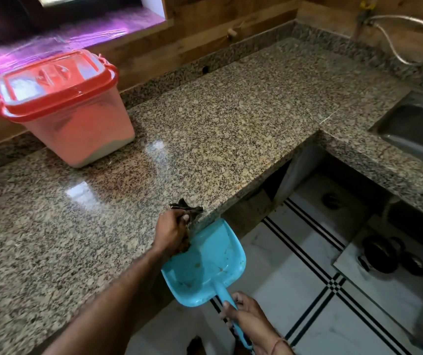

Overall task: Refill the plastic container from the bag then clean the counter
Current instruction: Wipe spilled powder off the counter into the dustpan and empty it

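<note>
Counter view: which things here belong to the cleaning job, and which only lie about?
Belong to the job:
- cloth in the left hand
- dustpan, handle in the right hand
- counter
- container, lid on

Lying about:
- sink
- hose
- dark things on the floor

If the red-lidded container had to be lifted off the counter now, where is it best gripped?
By the red handle, which appears to be folded down around the container rim: swing it up and grasp from above. The lid looks shut, and the smooth walls taper downward, so a side grip might slip.
</note>
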Tool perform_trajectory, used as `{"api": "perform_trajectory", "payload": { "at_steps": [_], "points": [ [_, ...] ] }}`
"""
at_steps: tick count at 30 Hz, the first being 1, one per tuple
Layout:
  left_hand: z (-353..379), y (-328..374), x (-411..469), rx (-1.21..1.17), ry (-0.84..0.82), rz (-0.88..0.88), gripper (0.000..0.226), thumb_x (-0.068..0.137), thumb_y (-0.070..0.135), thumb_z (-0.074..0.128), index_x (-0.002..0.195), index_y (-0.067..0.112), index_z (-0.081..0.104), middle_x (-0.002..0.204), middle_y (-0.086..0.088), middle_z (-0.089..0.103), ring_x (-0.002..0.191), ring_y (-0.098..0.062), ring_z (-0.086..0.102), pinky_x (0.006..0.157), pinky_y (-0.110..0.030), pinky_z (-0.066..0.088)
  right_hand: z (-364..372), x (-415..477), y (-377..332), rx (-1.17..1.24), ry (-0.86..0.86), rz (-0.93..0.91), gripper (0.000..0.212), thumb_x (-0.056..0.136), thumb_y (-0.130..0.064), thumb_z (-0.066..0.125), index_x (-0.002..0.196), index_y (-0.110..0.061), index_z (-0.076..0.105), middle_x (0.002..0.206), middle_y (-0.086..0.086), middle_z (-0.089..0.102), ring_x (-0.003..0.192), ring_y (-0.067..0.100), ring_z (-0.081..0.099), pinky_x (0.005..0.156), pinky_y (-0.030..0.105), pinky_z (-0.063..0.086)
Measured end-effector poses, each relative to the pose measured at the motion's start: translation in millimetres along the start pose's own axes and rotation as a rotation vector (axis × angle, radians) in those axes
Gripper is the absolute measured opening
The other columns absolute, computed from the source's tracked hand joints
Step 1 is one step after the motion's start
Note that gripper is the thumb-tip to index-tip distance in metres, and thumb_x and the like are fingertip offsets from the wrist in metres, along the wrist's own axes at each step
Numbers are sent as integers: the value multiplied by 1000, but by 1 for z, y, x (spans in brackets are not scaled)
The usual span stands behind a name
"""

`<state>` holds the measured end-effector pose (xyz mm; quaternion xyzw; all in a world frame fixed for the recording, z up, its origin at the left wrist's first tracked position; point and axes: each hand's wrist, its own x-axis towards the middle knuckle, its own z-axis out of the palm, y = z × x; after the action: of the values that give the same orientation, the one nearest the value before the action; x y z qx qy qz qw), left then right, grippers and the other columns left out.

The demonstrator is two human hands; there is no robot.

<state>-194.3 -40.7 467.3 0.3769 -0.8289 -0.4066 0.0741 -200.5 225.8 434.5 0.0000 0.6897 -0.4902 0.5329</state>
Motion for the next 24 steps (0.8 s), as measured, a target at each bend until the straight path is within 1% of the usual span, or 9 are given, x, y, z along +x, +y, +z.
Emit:
{"api": "perform_trajectory", "payload": {
  "at_steps": [2, 5, 8, 12, 15, 16, 18, 20, 24],
  "points": [
    [8, -1, -16, 42, 61, 74, 29, 102, 10, 55, 76, 21, 62, 68, 2, 66, 56, -23, 64, 50, -36, 55, 2, 0, -2, -3, 0, 0, 17, 99, -8, 60, 104, 7, 58, 78, 11, 72, 55, 14, 55, 47, 19, 42],
    [14, -5, -27, 201, 74, 178, 17, 101, 11, 56, 97, 12, 73, 94, 0, 66, 74, -9, 58, 63, -15, 42, 4, 1, -6, -17, 4, -26, 7, 99, -8, 59, 94, -3, 59, 79, 12, 72, 56, 14, 55, 48, 17, 44],
    [11, -8, -31, 253, 11, 248, 20, 99, 9, 59, 108, 14, 75, 105, 1, 68, 88, -13, 63, 71, -23, 53, 4, 4, -6, -23, 4, -32, 7, 98, -8, 60, 93, -4, 58, 83, 19, 73, 54, 12, 55, 49, 18, 45],
    [-26, -3, -13, -185, 265, -103, 24, 102, 9, 52, 116, 14, 70, 106, -3, 70, 82, -20, 67, 64, -28, 58, 0, 5, -5, -20, -22, -37, 9, 97, -7, 61, 91, -4, 56, 78, 15, 72, 46, 10, 53, 43, 18, 41],
    [-47, -15, 18, -165, 362, -223, 21, 103, 14, 53, 117, 13, 68, 106, -7, 71, 83, -23, 67, 71, -36, 60, -4, 4, -2, -40, -28, -37, 9, 99, -8, 60, 98, 1, 57, 80, 14, 72, 48, 11, 56, 45, 18, 43],
    [-48, -19, 23, -161, 352, -234, 20, 102, 15, 53, 115, 13, 68, 102, -8, 71, 79, -23, 67, 66, -36, 60, -6, 4, 1, -53, -26, -37, 13, 99, -9, 60, 101, 3, 57, 80, 15, 73, 50, 12, 57, 47, 18, 45],
    [-39, -22, 27, -233, 223, -225, 21, 102, 16, 54, 118, 10, 67, 90, -10, 71, 64, -21, 64, 50, -32, 54, -8, 4, 5, -68, -29, -46, 21, 98, -11, 61, 107, 8, 59, 87, 21, 76, 55, 14, 61, 54, 18, 49],
    [-21, -17, 24, -237, 94, -162, 20, 101, 16, 57, 118, 9, 65, 84, -8, 70, 58, -19, 63, 45, -29, 52, -9, 3, 9, -61, -38, -37, 25, 97, -15, 64, 109, 7, 60, 91, 22, 76, 59, 15, 62, 58, 20, 50],
    [11, -6, 27, 119, 35, 110, 19, 97, 23, 64, 111, 15, 73, 107, 3, 67, 80, -10, 64, 67, -23, 56, -10, 3, 13, -74, -51, -33, 26, 97, -16, 64, 108, 7, 59, 90, 20, 77, 64, 19, 62, 61, 21, 51]
  ]
}}
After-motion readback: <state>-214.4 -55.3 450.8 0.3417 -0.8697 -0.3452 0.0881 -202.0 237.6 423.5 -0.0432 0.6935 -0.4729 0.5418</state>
